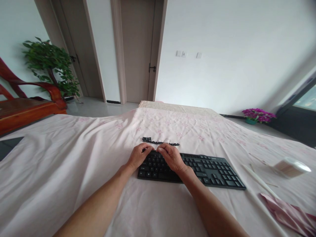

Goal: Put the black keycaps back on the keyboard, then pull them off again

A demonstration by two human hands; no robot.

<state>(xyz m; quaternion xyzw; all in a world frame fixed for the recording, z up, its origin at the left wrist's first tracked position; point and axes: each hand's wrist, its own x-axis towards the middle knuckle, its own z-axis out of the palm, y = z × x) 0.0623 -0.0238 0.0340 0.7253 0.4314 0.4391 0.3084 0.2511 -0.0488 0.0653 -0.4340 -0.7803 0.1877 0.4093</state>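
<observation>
A black keyboard (209, 168) lies on a pale pink cloth (74, 158) in front of me. My left hand (138, 156) rests on its upper left corner with the fingers curled down at the top row. My right hand (171, 157) lies over the left half of the keys, fingers bent and pressed toward the top edge. What the fingertips pinch, if anything, is too small to make out. Just beyond the keyboard lies a row of loose black keycaps (160, 142), with a small clear object among them.
A white round container (291, 167) and thin white sticks (259, 179) lie at the right, with a folded pink cloth (288, 210) nearer me. A red wooden chair (27, 105), a potted plant (51, 65) and doors stand behind. Purple flowers (258, 115) sit by the right wall.
</observation>
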